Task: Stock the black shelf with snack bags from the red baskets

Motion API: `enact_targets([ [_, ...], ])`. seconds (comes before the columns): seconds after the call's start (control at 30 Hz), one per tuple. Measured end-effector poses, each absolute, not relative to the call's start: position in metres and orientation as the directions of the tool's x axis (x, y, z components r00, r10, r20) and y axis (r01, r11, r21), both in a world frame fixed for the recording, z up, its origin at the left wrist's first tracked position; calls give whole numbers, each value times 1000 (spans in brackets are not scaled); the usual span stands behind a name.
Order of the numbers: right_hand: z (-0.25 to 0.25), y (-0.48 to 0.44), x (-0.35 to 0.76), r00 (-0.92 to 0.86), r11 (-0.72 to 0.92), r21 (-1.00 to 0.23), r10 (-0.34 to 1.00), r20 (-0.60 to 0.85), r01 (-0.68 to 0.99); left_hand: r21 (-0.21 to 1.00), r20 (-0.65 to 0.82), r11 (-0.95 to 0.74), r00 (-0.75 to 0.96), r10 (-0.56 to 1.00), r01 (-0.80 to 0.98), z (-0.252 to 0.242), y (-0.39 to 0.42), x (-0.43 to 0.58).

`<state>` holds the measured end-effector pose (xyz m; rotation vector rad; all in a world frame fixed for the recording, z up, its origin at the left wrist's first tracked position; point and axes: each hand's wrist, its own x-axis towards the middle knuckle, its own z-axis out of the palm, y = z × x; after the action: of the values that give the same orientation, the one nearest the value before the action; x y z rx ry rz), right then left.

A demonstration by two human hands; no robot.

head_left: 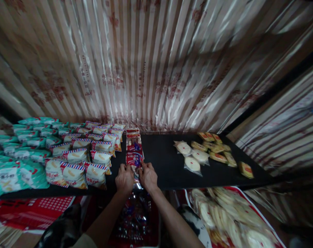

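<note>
A column of red and purple snack packets (135,146) lies flat on the black shelf (161,151), running back toward the plastic sheeting. At its near end, my left hand (125,177) grips the left edge of the front packet (134,159) with curled fingers. Opposite it, my right hand (148,175) pinches the right edge of the same packet. The fingers partly hide the packet's near end. Below the shelf edge, between my forearms, a dark red basket (154,220) holds more shiny packets.
White-and-yellow snack bags (76,155) and teal bags (30,155) stand in rows on the left. Wrapped round white cakes (192,164) and yellow packets (218,156) lie on the right. Below, a red crate (259,215) holds flat round cakes; another red basket (35,210) sits left.
</note>
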<state>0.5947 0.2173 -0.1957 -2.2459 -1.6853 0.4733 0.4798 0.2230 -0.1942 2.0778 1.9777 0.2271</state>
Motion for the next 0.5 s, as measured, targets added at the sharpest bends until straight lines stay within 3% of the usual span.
enact_targets([
  [0.3, -203, 214, 593, 268, -239, -422, 963, 8, 874, 432, -54, -25, 54, 997, 901, -195, 223, 472],
  [0.43, -201, 202, 594, 285, -170, -557, 950, 125, 813, 484, -9, -26, 34, 999, 874, -191, 202, 461],
  [0.5, -200, 184, 592, 271, -62, -654, 936, 225, 754, 543, 56, -122, 108, 993, 831, -197, 180, 452],
])
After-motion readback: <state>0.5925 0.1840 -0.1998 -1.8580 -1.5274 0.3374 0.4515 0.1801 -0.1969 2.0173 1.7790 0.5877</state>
